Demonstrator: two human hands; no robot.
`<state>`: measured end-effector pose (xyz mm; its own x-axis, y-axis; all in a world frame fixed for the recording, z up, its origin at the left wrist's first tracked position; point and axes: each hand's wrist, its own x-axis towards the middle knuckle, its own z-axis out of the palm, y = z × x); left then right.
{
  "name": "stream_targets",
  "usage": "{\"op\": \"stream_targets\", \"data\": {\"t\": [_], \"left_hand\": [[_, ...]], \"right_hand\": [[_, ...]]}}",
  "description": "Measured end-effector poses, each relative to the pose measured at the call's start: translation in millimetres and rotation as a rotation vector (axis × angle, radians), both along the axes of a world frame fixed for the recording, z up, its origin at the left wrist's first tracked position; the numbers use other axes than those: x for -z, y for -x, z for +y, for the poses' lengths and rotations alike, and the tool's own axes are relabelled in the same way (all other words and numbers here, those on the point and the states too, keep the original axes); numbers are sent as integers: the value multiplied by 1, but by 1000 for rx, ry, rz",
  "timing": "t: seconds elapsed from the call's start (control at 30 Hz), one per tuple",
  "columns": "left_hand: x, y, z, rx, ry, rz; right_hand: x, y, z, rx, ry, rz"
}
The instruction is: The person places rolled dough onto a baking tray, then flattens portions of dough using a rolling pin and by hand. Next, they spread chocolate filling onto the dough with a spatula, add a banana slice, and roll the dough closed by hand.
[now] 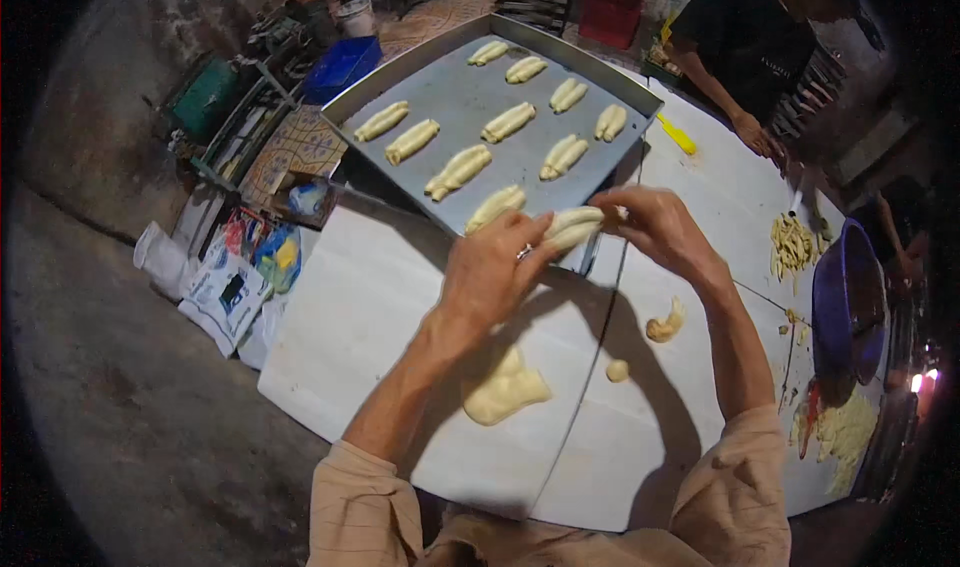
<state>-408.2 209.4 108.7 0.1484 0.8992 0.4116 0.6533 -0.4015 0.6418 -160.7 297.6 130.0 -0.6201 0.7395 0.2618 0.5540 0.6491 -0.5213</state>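
Note:
Between both hands I hold a shaped dough roll (574, 228), pale and ridged, over the near edge of a metal baking tray (440, 97). My left hand (497, 265) pinches its left end, and my right hand (655, 225) grips the right end with bent fingers. Several similar dough rolls (460, 172) lie spaced out in the tray. One more dough roll (497, 208) rests just beyond my left fingers. On the white table (360, 297), below my forearms, lies a flat piece of dough (505, 392). A small dough ball (617, 370) and a curved dough scrap (666, 321) sit to its right.
A yellow scraper (677, 135) lies right of the tray. At the far right, another person (745, 57) reaches over the table near a pile of cut strips (791, 244). A purple basin (847, 302) stands at the right edge. Plastic bags (228, 287) lie at the table's left.

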Motion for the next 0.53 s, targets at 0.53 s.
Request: {"op": "stream_targets", "data": {"t": [0.53], "left_hand": [[58, 137, 237, -341, 125, 553]], "right_hand": [[80, 187, 253, 145, -233, -322]]}}
